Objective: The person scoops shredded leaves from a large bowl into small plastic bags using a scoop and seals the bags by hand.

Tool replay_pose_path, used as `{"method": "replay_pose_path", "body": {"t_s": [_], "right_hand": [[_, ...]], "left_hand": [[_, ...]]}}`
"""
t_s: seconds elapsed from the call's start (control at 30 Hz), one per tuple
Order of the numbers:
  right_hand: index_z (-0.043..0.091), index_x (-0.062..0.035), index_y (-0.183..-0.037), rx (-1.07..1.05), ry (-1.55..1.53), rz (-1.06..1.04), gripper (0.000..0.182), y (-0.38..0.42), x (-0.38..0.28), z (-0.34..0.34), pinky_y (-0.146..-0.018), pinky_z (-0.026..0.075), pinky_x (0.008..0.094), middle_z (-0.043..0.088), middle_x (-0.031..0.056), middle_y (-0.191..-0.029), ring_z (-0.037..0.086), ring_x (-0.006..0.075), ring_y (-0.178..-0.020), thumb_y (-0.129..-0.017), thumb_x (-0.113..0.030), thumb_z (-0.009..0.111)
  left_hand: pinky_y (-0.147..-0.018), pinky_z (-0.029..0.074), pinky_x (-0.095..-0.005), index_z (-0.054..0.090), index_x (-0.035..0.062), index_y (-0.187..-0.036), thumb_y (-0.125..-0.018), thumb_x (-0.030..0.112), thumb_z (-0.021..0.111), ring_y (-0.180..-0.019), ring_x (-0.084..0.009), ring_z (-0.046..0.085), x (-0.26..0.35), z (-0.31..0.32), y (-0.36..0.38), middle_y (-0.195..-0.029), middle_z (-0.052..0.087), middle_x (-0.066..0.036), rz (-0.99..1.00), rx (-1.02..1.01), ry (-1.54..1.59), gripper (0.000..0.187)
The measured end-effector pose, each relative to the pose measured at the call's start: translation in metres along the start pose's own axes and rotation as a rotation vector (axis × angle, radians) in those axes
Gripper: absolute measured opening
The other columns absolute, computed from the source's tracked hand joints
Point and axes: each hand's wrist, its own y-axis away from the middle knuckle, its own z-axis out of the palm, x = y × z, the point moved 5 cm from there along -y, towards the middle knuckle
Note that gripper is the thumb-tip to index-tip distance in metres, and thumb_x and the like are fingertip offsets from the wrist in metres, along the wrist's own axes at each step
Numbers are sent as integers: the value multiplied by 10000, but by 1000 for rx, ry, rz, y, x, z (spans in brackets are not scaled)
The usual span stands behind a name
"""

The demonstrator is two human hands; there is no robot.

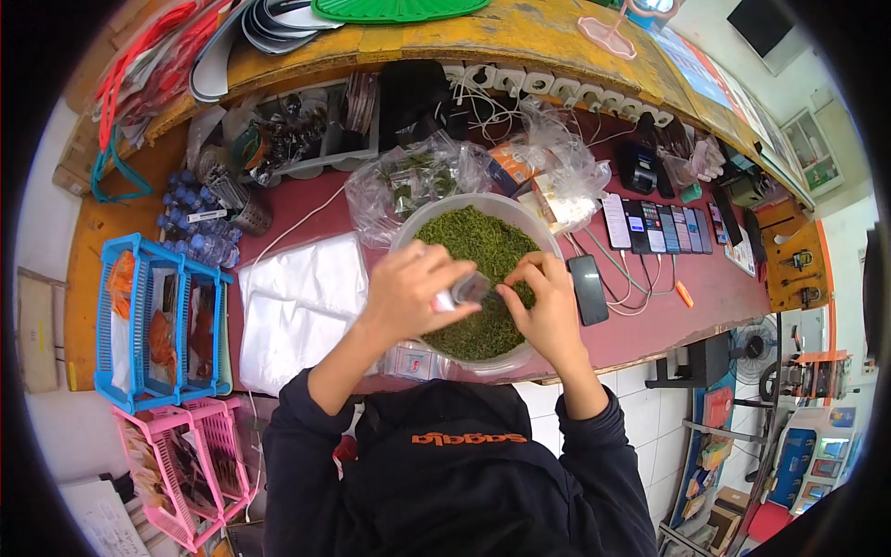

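Note:
A round, clear plastic tub (548,243) on the red tabletop holds a heap of green, moss-like material (473,235). Over its left part, my left hand (418,290) is closed around a small clear container (471,288), tilted with its mouth toward the right. My right hand (540,302) is over the tub's right side, thumb and fingertips pinched together close to the container's mouth; what they hold, if anything, is too small to make out. Behind the tub lies a clear plastic bag (422,176) with small green-filled packets in it.
Clear plastic sheets (302,306) lie left of the tub, beside a blue basket (139,325). A black phone (587,290) and a row of phones (654,226) with cables sit to the right. A small packet (414,362) lies at the table's front edge.

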Motion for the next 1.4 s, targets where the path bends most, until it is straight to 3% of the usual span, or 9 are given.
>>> {"method": "replay_pose_path", "body": {"t_s": [0.13, 0.3, 0.43, 0.6, 0.7, 0.9, 1.07, 1.2, 1.4], "right_hand": [[706, -129, -904, -369, 223, 31, 155, 24, 22, 37, -781, 380, 393, 615, 58, -873, 618, 269, -801, -751, -133, 723], [716, -102, -849, -345, 302, -57, 142, 23, 16, 14, -645, 515, 380, 583, 74, -809, 642, 245, -774, -777, -108, 595], [643, -55, -728, -522, 396, -85, 54, 29, -14, -13, -553, 531, 364, 579, 93, -818, 655, 256, -708, -741, -65, 592], [667, -56, -747, -577, 324, -100, 44, 35, -24, 19, -587, 540, 369, 586, 92, -800, 663, 265, -731, -733, -88, 640], [743, -99, -829, -491, 48, 71, 105, 26, -5, 24, -643, 530, 391, 643, 66, -787, 658, 287, -730, -782, -177, 692], [745, -87, -812, -327, 23, 205, 95, 17, 24, -8, -620, 507, 375, 661, 72, -776, 654, 285, -700, -751, -158, 734], [740, -94, -799, -209, 65, 250, 81, 10, 22, -35, -588, 493, 362, 651, 58, -751, 645, 265, -653, -748, -157, 739], [722, -101, -802, 22, 114, 153, 71, 5, 4, -51, -546, 465, 312, 620, 12, -774, 602, 206, -595, -738, -103, 753], [698, -100, -795, 174, 288, -60, 112, 4, -20, -51, -542, 444, 302, 585, 8, -801, 587, 177, -643, -714, -62, 766]], "left_hand": [[-617, 490, -315, 713, 106, -952, -589, 392, 853, -708, -199, 588, -21, -34, 3, -887, 617, -16, -99, 193, -23, 483], [-745, 542, -313, 708, 28, -958, -524, 379, 901, -854, -255, 687, -32, -48, 13, -968, 701, -103, -92, 190, 42, 591], [-744, 541, -324, 700, 19, -992, -525, 382, 904, -835, -265, 684, -33, -50, 15, -946, 702, -115, -95, 210, 73, 626], [-746, 536, -330, 674, 11, -1068, -528, 379, 904, -839, -269, 683, -29, -45, 12, -956, 704, -128, -119, 202, 104, 693], [-771, 535, -331, 665, 14, -1085, -544, 356, 904, -866, -265, 686, -32, -45, 16, -968, 704, -123, -148, 229, 127, 683], [-873, 505, -349, 634, -4, -1122, -556, 265, 918, -984, -267, 671, -43, -35, 26, -1055, 693, -134, -300, 234, 287, 688], [-864, 515, -336, 650, 33, -1112, -578, 326, 901, -992, -265, 671, -33, -18, 17, -1079, 687, -118, -325, 115, 186, 659], [-826, 529, -339, 673, 55, -1078, -600, 440, 859, -958, -258, 670, -25, 11, 12, -1066, 687, -84, -375, -102, 81, 641], [-775, 533, -350, 683, 65, -1046, -600, 454, 852, -899, -256, 674, -18, 27, 0, -1011, 690, -65, -366, -89, 112, 615]]}}
